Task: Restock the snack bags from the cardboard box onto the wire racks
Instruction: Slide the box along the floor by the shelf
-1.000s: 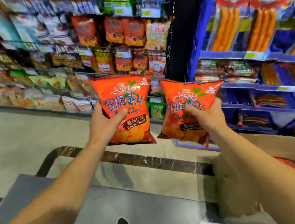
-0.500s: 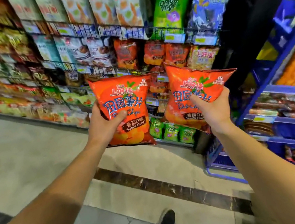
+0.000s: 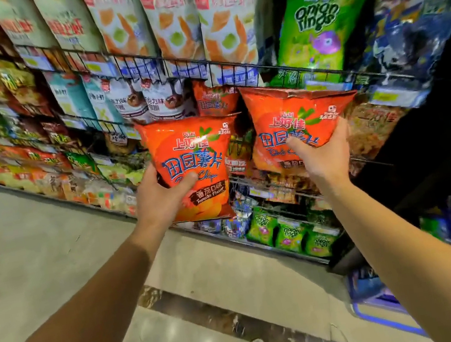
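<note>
1. We hold one puffy orange-red foil bag of tomato potato chips (image 3: 194, 170) in our left hand (image 3: 159, 197). The thumb lies across the printed front and the fingers curl behind, so the label faces out as it should on display.

2. Our right hand (image 3: 322, 153) grips a second matching orange-red chip bag (image 3: 297, 125) the same way, low on its body. That leaves the crimped top free to slide in first.

3. Both bags are upright in the air, near each other but apart, just in front of the black wire rack (image 3: 229, 64). Neither rests on it yet.

4. A third orange-red bag of the same kind (image 3: 214, 99) already stands on the tier behind them. We judge that to be the slot we are aiming for, since like goes with like.

5. The green onion rings bag (image 3: 317, 31) occupies the tier above to the right, so we should keep below that wire lip.

6. The cardboard box is out of view.

7. Next we would tuck the bags in one after the other, since the gap looks narrow.
</note>
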